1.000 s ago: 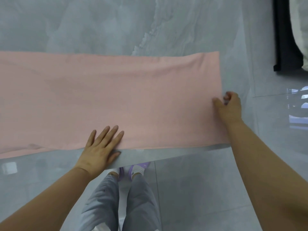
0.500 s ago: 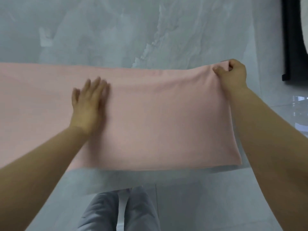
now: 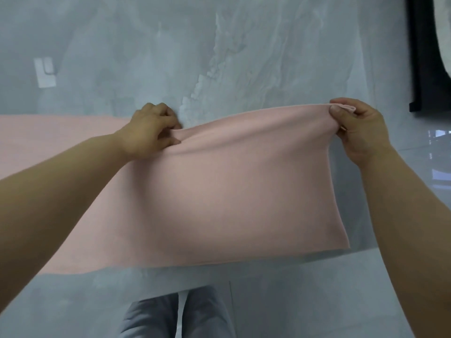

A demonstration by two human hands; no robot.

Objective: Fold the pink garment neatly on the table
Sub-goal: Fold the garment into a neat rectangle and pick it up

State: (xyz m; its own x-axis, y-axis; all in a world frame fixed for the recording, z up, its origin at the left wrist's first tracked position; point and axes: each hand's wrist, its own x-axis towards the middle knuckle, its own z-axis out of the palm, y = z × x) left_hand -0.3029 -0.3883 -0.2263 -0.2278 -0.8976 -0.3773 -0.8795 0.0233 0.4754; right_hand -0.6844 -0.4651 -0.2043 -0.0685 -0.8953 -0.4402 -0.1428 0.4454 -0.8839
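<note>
The pink garment (image 3: 239,191) lies as a long flat band across the grey marble-look table (image 3: 219,57), running off the left side of the view. My right hand (image 3: 361,128) pinches its far right corner and holds it raised off the table. My left hand (image 3: 151,130) grips the far edge near the middle, fingers curled into the cloth, which bunches there. The stretch of far edge between my hands is lifted and taut. The near edge lies close to the table's front edge.
A small white object (image 3: 45,73) lies on the table at the far left. A black frame (image 3: 422,57) stands beyond the table's right edge. My grey trouser legs (image 3: 178,315) show below the table's front edge, over a glossy tiled floor (image 3: 434,154).
My left hand moved from flat on the cloth to the far edge and gripped it. My right hand moved from the right edge to the far corner and lifted it.
</note>
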